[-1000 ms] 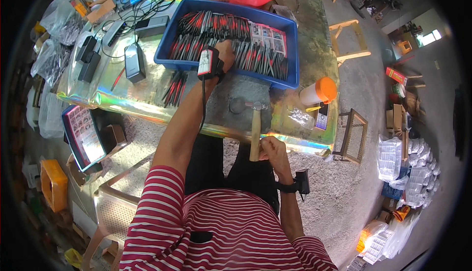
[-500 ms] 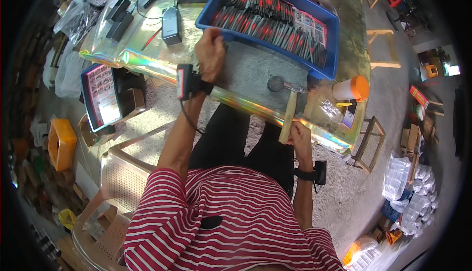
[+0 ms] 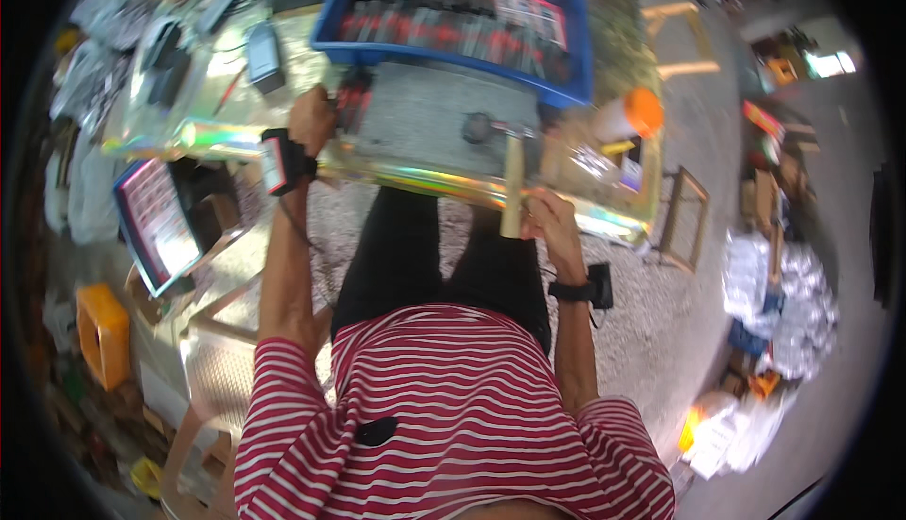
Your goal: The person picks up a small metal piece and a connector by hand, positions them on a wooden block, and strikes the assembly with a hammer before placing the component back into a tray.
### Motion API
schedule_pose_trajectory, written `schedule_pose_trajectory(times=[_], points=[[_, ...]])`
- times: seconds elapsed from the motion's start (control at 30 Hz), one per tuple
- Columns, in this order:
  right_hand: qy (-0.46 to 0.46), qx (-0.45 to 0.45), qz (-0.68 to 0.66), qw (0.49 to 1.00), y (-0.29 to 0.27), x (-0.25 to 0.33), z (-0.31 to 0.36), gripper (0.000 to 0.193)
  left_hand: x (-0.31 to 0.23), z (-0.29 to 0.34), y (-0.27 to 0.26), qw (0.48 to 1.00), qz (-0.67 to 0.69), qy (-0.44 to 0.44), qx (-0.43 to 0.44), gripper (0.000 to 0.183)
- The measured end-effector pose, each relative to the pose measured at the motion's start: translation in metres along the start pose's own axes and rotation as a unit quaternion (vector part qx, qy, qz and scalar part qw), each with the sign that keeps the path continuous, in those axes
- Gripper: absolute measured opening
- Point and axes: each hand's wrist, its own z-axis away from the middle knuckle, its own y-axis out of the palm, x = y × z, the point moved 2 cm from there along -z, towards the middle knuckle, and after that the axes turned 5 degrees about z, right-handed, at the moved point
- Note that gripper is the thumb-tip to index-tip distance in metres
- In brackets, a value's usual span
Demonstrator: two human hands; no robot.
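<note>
A hammer (image 3: pixel 511 190) with a pale wooden handle and a rounded dark head lies across the grey slab (image 3: pixel 425 109), its handle jutting past the table edge. My right hand (image 3: pixel 555 227) has curled fingers at the handle's end. My left hand (image 3: pixel 311 124) is at the slab's left side, beside a few dark-and-red pieces (image 3: pixel 353 103); its fingers are blurred and partly hidden. Behind the slab, a blue bin (image 3: pixel 451 54) holds rows of slim dark-and-red pieces and a printed card.
An orange-lidded jar (image 3: pixel 628 116) stands at the table's right. Grey boxes (image 3: pixel 265 58) and cables lie at the far left. Below the left table edge is a tilted framed panel (image 3: pixel 160 223). A plastic chair (image 3: pixel 222 355) stands lower left, a wooden stool (image 3: pixel 684 218) right.
The whole view has shifted, so the table appears further left and up. My left hand has moved off the slab to its left side. My right hand stays by the hammer handle.
</note>
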Motion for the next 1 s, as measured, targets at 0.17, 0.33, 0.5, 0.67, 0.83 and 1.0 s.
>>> schedule_pose_trajectory(times=[0.17, 0.33, 0.5, 0.67, 0.83, 1.0], points=[[-0.020, -0.086, -0.053, 0.995, -0.027, -0.002, -0.015, 0.017, 0.001, 0.005, -0.004, 0.994, -0.045, 0.093, -0.020, 0.010], [-0.108, -0.253, 0.020, 0.961, -0.057, -0.023, -0.045, 0.014, 0.000, 0.013, -0.009, 0.989, 0.007, 0.128, -0.069, 0.015], [-0.163, -0.302, 0.112, 0.932, -0.067, -0.041, -0.073, 0.006, 0.005, 0.016, -0.019, 0.976, 0.203, -0.021, -0.072, 0.024], [-0.215, -0.355, 0.251, 0.874, -0.064, -0.040, -0.079, 0.005, -0.007, 0.030, -0.030, 0.858, 0.501, -0.087, -0.068, 0.026], [-0.260, -0.382, 0.364, 0.809, -0.060, -0.027, -0.075, 0.006, -0.017, 0.042, -0.047, 0.805, 0.587, -0.073, -0.049, 0.012], [-0.233, -0.356, 0.437, 0.793, -0.060, -0.024, -0.078, 0.006, -0.034, 0.052, -0.058, 0.797, 0.598, -0.072, -0.043, 0.012]])
